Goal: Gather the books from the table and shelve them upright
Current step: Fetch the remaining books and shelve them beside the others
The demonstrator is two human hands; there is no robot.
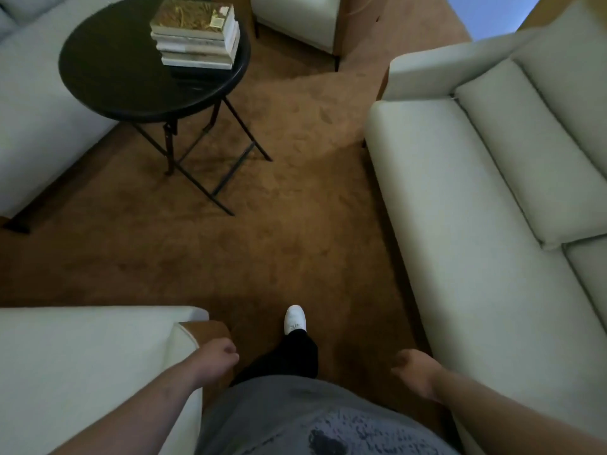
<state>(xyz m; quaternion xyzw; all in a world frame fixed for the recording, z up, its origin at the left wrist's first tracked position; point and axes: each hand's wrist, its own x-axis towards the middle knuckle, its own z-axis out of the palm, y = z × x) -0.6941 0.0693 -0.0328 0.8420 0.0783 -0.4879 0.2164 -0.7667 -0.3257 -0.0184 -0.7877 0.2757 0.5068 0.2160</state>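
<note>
Books, stacked flat, several deep, on the far right part of the round black folding table, far left in the scene, well apart from both hands. Likely heavy as a stack, stiff in the covers, glossy on the top jacket and so perhaps slippery; probably best taken from both sides with palms under the bottom volume, or split into smaller lots to avoid a slide. Left hand near and low, fingers curled loosely inward, holding nothing, just beside the arm of the near pale sofa. Right hand near, blurred, fingers hanging loose and open, empty, close to the front edge of the long right sofa. White shoe forward on brown carpet, between the hands. No shelf in view.
</note>
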